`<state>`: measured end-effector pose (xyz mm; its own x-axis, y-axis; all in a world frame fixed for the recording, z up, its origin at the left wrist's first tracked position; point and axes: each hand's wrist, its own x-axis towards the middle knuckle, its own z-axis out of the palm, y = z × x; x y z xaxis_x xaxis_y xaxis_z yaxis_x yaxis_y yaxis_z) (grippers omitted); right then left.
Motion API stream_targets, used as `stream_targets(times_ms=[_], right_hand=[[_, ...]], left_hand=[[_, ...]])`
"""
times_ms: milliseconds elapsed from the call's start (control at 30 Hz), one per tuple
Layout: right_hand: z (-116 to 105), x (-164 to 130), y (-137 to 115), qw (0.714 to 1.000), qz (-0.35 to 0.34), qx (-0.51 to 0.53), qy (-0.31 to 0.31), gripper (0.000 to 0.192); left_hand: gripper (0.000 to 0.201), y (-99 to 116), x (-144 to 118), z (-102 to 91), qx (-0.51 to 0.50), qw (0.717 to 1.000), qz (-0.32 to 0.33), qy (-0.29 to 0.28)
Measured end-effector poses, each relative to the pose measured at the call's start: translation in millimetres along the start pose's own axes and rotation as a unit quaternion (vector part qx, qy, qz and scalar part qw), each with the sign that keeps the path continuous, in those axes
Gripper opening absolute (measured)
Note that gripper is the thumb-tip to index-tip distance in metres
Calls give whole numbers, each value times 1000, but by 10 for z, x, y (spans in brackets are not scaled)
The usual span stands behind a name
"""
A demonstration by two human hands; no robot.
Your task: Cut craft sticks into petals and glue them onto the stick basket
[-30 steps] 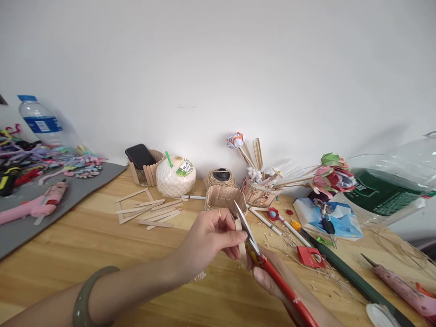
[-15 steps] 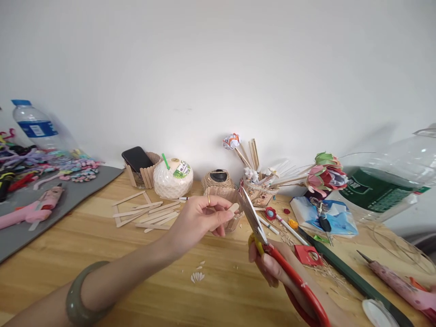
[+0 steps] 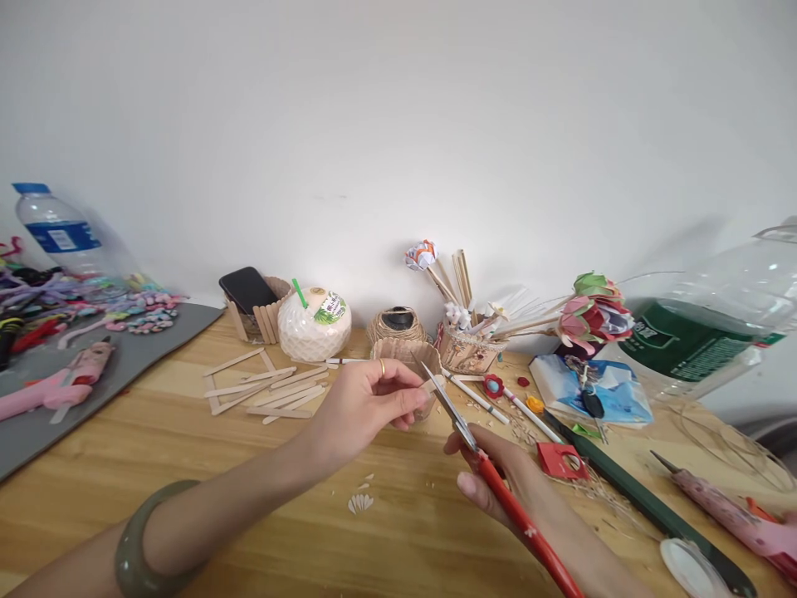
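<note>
Wooden tabletop (image 3: 187, 465) against a white wall, craft litter throughout; entries run near to far.

1. Left forearm, green bangle (image 3: 146, 540) at the wrist.
2. Chips (image 3: 361, 502): pale trimmings lying on the wood just below my hands.
3. Right hand (image 3: 498, 486): closed round the red handles of my scissors (image 3: 486, 465), blades tilted up and left, nearly shut at the tip, meeting the stick end.
4. Left hand (image 3: 367, 403): fingers pinched on a short stick (image 3: 436, 384), offered end-on to the blades so only the tip gets trimmed; ring on one finger.
5. Red cutout (image 3: 564, 461) and a dark green strip (image 3: 647, 507), right of the scissors.
6. Glue gun (image 3: 728, 511), pink, far right, nozzle pointing my way-left; a second pink gun (image 3: 56, 384) rests on the grey mat (image 3: 37, 432) at left.
7. Loose sticks (image 3: 267, 390), spread flat within reach.
8. Stick basket (image 3: 404, 357), partly behind my left hand.
9. Back row: phone (image 3: 246, 288) propped in a stick holder, coconut (image 3: 315, 324), twine (image 3: 397, 324), paper flowers (image 3: 591, 316), bottle (image 3: 53, 228).
</note>
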<state>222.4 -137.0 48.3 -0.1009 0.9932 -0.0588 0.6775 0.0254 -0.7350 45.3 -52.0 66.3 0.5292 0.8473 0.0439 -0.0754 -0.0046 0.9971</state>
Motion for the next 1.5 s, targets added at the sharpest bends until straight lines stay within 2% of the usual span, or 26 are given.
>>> stream_targets(times_ms=[233,400,600,867,967,1200,1300,1500], right_hand=[[11,0,-6,1000,12,7,1,47],[56,17,1,999,20,-41,2,42],[114,9,21,991,48,-116,38,39],[149,-17,59,982,27,-156,106,35],[130,-19,37,985,29,-149,86,36],[60,6,59,997,2,-74,-12,42],[47,0,55,999,-7,-44,-23,45],[35,-34,-46,999,24,-37,-13,48]], left_hand=[[7,-10,1,16,5,1000,-9,0],[8,-34,13,33,0,1000,-12,2],[8,-67,21,33,9,1000,4,-3],[8,-117,35,7,20,1000,11,-9],[10,-106,36,7,26,999,11,-15],[10,-37,8,-13,38,999,-17,-22],[11,-36,3,-20,30,999,-19,-29],[9,-23,-2,-8,17,999,-26,-25]])
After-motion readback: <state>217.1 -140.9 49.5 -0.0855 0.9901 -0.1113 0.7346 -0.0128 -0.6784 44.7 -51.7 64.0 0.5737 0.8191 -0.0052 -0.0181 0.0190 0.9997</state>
